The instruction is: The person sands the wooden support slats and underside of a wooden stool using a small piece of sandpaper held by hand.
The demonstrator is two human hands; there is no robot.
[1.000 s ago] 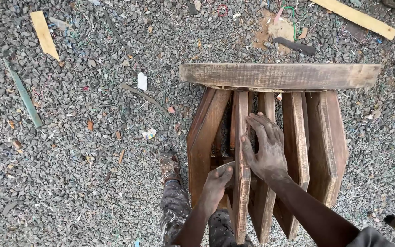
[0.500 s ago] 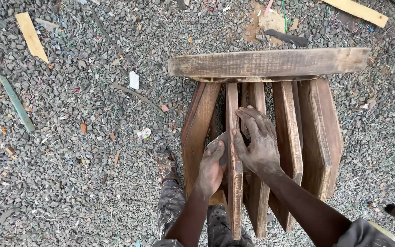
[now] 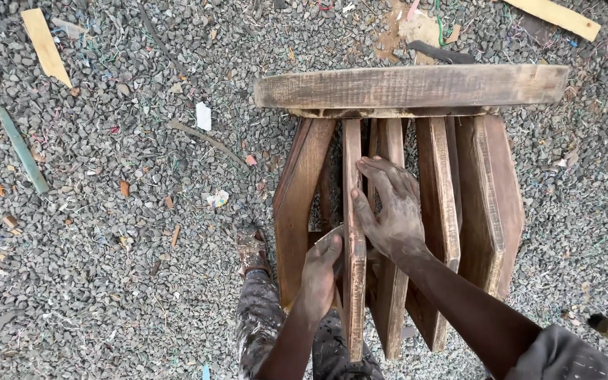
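Left hand [image 3: 324,271] grips my upright wooden slat [image 3: 352,239]; right hand [image 3: 390,207] lies open, flat against it, just beside.

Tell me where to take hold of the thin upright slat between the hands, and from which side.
Grip the thin slat at mid-length, pinching its two broad faces from left and right. It stands on edge with open gaps either side, and its far end is tucked under the top board, so the middle looks easiest to reach.

no proper packages, labels, signs or screens here. just a small white scrap [image 3: 203,116] and a crumpled pale wrapper bit [image 3: 217,198] lying on the gravel [image 3: 107,281], left of the woodwork.
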